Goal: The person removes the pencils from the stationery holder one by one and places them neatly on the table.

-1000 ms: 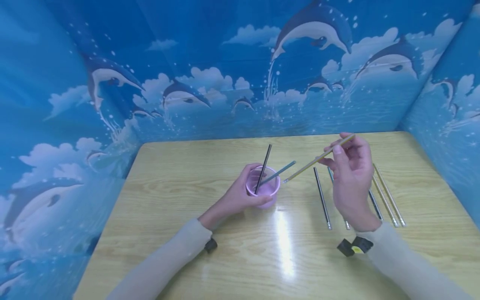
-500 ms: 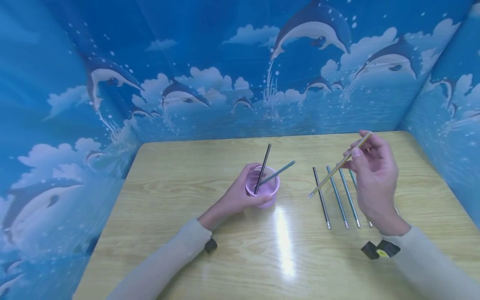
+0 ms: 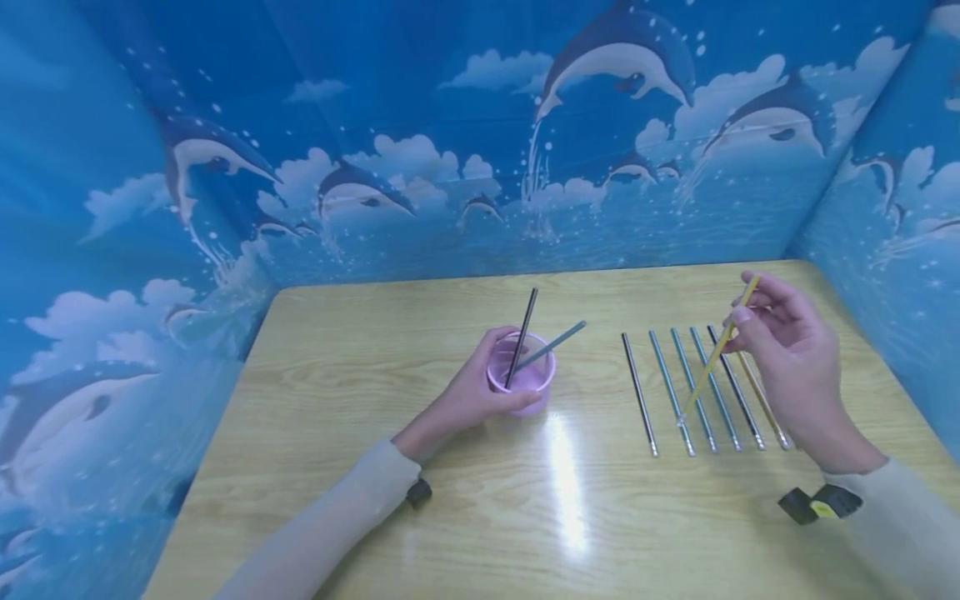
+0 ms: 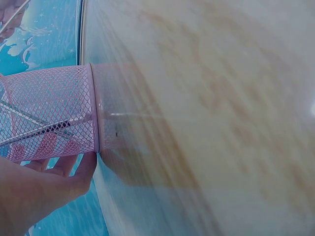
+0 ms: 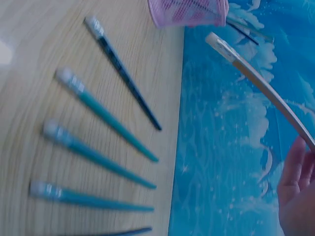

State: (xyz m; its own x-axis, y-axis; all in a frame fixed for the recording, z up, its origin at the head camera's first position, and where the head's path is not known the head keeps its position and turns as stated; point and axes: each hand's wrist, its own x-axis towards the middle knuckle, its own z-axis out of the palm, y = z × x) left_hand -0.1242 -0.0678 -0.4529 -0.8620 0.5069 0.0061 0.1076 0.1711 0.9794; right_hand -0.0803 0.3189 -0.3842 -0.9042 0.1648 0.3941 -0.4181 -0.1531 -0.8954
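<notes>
My left hand (image 3: 483, 383) grips a pink mesh pencil cup (image 3: 542, 400), which stands on the table. Inside lean a black pencil (image 3: 525, 325) and a teal pencil (image 3: 562, 337), crossing each other; the mesh cup wall (image 4: 49, 93) shows them in the left wrist view. Between thumb and fingers, my right hand (image 3: 798, 354) pinches a yellow pencil (image 3: 703, 377), tilted with its eraser end down. It hovers above a row of pencils on the table: a black pencil (image 3: 639, 395) at the left, several teal pencils (image 5: 108, 115), a dark one (image 3: 738, 392) and a yellowish one (image 3: 767, 407) partly behind the hand.
The wooden table (image 3: 360, 350) has a light glare in front of the cup. Blue dolphin-printed sheets (image 3: 420, 167) close off the back and both sides.
My right hand has moved right, carrying the yellow pencil away from the cup and over the row. The pencil has swung steeper. The left hand and cup stay in place.
</notes>
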